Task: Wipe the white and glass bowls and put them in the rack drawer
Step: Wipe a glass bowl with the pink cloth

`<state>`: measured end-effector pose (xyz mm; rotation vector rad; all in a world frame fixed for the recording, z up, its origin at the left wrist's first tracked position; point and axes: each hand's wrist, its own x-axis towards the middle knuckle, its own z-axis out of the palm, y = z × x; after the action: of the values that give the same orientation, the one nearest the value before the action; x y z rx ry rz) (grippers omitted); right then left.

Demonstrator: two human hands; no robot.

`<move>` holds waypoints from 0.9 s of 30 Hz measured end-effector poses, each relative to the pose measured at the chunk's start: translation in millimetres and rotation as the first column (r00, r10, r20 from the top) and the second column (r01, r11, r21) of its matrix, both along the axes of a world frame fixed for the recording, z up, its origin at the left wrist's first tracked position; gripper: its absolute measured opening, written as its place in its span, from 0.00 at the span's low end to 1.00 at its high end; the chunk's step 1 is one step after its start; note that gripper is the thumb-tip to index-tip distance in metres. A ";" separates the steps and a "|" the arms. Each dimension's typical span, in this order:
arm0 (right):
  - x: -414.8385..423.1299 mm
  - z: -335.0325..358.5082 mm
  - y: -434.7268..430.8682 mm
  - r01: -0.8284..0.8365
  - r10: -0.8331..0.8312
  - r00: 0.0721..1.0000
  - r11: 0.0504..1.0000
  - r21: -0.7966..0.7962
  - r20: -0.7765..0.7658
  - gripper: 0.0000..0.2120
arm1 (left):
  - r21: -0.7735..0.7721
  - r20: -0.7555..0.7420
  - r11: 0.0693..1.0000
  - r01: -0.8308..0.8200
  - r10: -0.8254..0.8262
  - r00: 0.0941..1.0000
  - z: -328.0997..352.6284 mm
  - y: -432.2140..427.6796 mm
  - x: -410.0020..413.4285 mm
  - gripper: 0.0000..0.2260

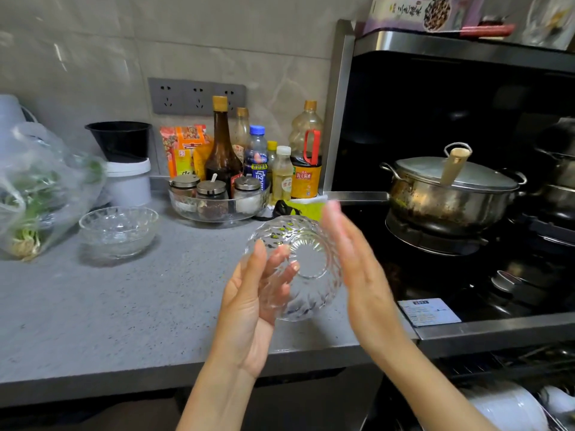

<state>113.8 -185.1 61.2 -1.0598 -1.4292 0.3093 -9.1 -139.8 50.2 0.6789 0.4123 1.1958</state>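
Note:
I hold a cut-glass bowl (306, 262) tipped on its side above the counter's front edge. My left hand (252, 303) cups it from the left with straight fingers under its wall. My right hand (357, 269) lies flat against its right side, fingers straight and slightly blurred. A second glass bowl (118, 230) stands upright on the grey counter (124, 306) at the left. At the bottom right, white bowls (510, 409) sit in the open rack drawer (550, 362) below the stove.
Sauce bottles (222, 144) and a glass tray of spice jars (217, 200) stand at the back. A plastic bag of greens (37, 188) lies far left. A lidded steel pot (451, 191) sits on the black stove at the right. A yellow-green cloth (303, 208) lies behind the bowl.

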 end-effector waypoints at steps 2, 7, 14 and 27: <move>-7.5 -4.4 2.9 0.106 -0.166 0.919 0.978 0.182 0.357 0.20 | 0.024 -0.017 1.000 -0.010 0.011 1.000 0.2 -2.3 4.3 0.14; -14.2 -23.5 2.8 0.241 -0.428 0.657 0.899 0.365 0.621 0.21 | 0.041 -0.014 0.997 -0.071 0.072 0.997 -0.5 -3.4 9.2 0.16; -10.4 -24.7 1.8 0.280 -0.478 0.608 0.876 0.393 0.633 0.20 | 0.026 -0.036 0.999 -0.028 0.029 0.999 -2.4 -7.8 9.5 0.18; -2.7 -15.3 -3.0 0.273 -0.434 0.671 0.898 0.344 0.601 0.20 | 0.088 -0.065 0.996 -0.014 0.020 0.998 0.2 -10.7 11.5 0.15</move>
<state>111.1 -188.1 46.0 -1.2956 -1.7786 -0.5848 2.5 -150.6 50.3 0.7936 0.4235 1.2155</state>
